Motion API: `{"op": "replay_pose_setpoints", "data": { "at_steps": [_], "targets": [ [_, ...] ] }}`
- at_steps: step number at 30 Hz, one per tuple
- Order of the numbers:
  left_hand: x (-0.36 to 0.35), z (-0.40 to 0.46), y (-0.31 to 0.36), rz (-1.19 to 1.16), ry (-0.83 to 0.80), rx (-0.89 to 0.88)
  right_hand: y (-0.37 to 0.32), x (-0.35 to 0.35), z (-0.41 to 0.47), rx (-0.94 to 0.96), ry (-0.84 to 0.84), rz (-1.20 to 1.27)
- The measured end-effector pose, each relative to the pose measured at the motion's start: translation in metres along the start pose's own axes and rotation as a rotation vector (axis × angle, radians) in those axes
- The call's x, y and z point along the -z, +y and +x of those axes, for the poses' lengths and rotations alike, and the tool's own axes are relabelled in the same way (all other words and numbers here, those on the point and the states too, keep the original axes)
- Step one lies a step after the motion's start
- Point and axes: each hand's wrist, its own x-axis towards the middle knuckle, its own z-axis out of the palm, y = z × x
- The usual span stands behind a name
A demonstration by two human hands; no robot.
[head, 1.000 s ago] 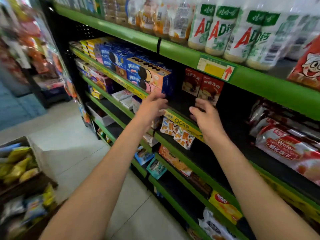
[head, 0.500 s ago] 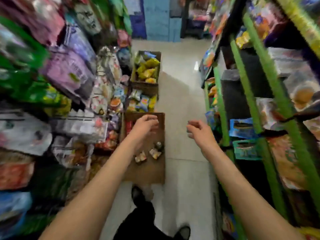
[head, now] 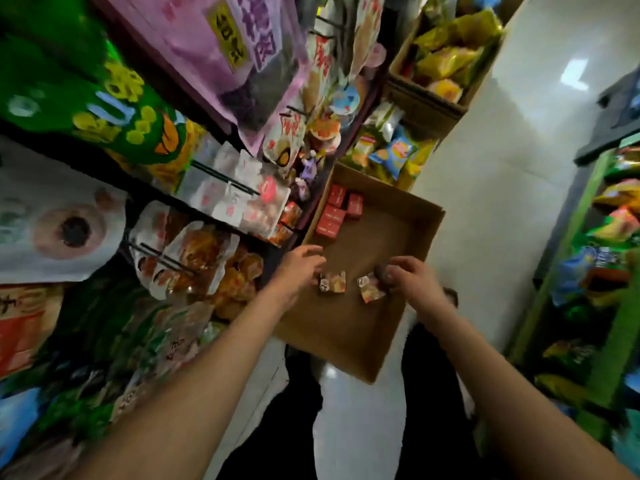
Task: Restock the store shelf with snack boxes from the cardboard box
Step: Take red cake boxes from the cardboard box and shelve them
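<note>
Hanging snack bags [head: 194, 244] fill the rack at far left. My left hand [head: 300, 268] reaches down over the cardboard box [head: 408, 258], fingers extended and relaxed, holding nothing, fingertips just beside a small snack box [head: 333, 282] lying on the box floor. A second snack box [head: 370, 289] lies just right of it, at the fingers of my right hand [head: 410, 278]; whether those curled fingers grasp it, I cannot tell. Red boxes [head: 337, 213] sit in the carton's far corner. The green shelf [head: 595, 306] stands at right.

One cardboard box [head: 408, 306] holds four red snack boxes [head: 337, 211], two picture-fronted snack boxes [head: 333, 282]; two hands [head: 349, 271].
</note>
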Motion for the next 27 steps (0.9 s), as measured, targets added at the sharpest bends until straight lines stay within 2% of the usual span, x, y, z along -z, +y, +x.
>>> {"op": "replay_pose_setpoints", "data": {
  "at_steps": [5,8,12,15,19,22,25,27],
  "targets": [
    [-0.03,0.122,-0.029,-0.067,0.111,0.176,0.011,-0.007,0.166,-0.114,-0.151,-0.2],
    [-0.056,0.209,-0.06,0.054,0.195,0.235,0.034,-0.014,0.271,-0.11,-0.238,-0.473],
    [-0.098,0.329,-0.087,0.289,0.244,0.136,0.052,-0.022,0.39,0.228,-0.433,-1.031],
    [-0.121,0.41,-0.108,0.562,0.367,0.026,0.057,-0.034,0.466,0.536,-0.446,-1.334],
    [-0.152,0.482,-0.14,0.711,0.394,-0.018,0.055,-0.069,0.537,0.902,-0.379,-1.589],
    [-0.173,0.51,-0.152,0.74,0.483,-0.046,0.052,-0.103,0.579,1.177,-0.361,-1.717],
    [-0.183,0.521,-0.154,0.701,0.607,-0.047,0.039,-0.124,0.604,1.289,-0.415,-1.774],
    [-0.182,0.528,-0.15,0.622,0.681,-0.033,0.03,-0.129,0.615,1.297,-0.49,-1.84]
  ]
}}
